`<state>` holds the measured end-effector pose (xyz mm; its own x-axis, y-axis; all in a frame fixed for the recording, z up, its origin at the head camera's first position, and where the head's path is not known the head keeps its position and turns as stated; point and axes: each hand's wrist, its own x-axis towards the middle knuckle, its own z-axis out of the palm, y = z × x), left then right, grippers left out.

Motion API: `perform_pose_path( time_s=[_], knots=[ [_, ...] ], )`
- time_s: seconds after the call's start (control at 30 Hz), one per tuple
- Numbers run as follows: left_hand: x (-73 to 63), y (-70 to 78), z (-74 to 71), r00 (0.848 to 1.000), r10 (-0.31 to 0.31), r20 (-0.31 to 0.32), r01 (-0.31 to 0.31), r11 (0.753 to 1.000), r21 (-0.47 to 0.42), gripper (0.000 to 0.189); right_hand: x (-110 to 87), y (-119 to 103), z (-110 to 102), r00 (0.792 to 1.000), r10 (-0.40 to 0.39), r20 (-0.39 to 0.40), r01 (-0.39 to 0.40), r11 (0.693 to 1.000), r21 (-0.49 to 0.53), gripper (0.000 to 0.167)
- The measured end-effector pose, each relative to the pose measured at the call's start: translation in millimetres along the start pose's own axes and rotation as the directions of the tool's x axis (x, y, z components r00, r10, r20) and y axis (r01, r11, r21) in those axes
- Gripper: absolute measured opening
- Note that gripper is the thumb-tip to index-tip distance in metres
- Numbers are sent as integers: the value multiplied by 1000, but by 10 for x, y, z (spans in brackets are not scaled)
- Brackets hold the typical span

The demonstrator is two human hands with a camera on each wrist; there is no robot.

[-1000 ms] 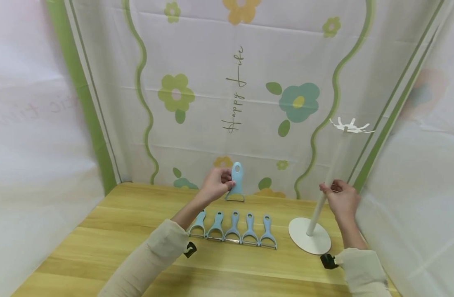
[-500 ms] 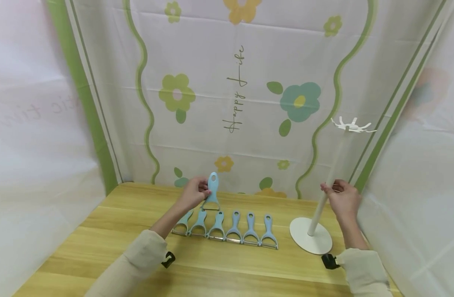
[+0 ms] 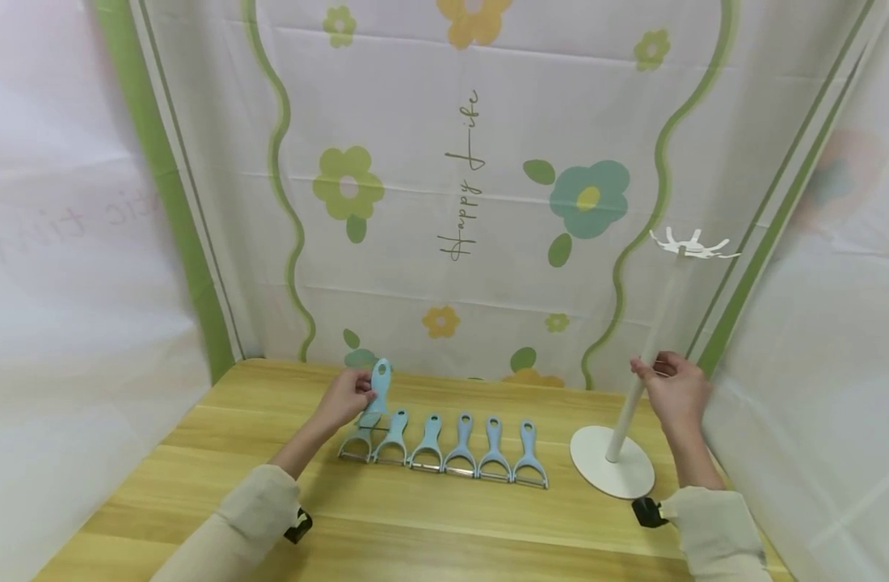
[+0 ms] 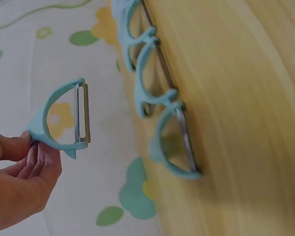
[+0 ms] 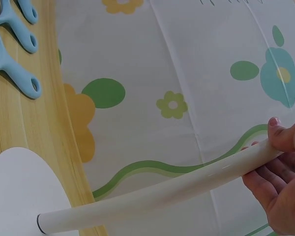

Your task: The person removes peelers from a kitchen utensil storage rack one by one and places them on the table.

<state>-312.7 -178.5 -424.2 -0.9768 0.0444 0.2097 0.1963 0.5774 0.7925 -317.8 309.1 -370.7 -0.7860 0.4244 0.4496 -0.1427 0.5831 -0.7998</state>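
A light blue peeler [image 3: 381,388] is pinched by its handle in my left hand [image 3: 345,399], held upright above the left end of a row of peelers. In the left wrist view the held peeler [image 4: 44,122] hangs clear of the table, thumb and fingers on its handle. Several blue peelers [image 3: 462,446] lie side by side on the table, handles pointing away from me; the leftmost one [image 3: 356,444] is partly hidden by the held one. My right hand [image 3: 676,394] grips the white pole [image 5: 162,194] of an upright stand, whose hooks [image 3: 690,245] carry nothing.
The stand's round white base [image 3: 612,462] rests on the wooden table [image 3: 415,525], right of the row. A flowered cloth [image 3: 415,105] hangs behind the table's far edge, with white cloth sides at left and right.
My left hand has moved left and down with the peeler, from above the middle of the row to its left end. The right hand stays on the pole.
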Motion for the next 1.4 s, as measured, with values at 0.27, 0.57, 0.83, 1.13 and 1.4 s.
perform_pose_path(
  time_s=[0.27, 0.57, 0.83, 1.13, 1.4],
  knots=[
    [-8, -329, -182, 1000, -27, -5, 27, 997, 69, 31, 10, 1, 7, 1000, 6, 2, -6, 1000, 9, 31],
    [-20, -633, -356, 994, -104, 33, 100, 989, 113, 33, -5, -18, 9, 1000, 19, 14, -19, 1000, 20, 32],
    [-36, -799, -451, 981, -166, 97, 155, 982, 109, 22, 5, -8, 13, 998, 47, 29, -48, 998, 30, 34],
    [56, -894, -393, 960, -230, 159, 204, 965, 162, 13, 5, -2, -5, 999, 46, 28, -48, 998, 48, 34],
    [123, -943, -324, 954, -244, 175, 209, 958, 197, 46, -2, -13, -6, 999, 34, 22, -35, 999, 30, 33]
  ],
)
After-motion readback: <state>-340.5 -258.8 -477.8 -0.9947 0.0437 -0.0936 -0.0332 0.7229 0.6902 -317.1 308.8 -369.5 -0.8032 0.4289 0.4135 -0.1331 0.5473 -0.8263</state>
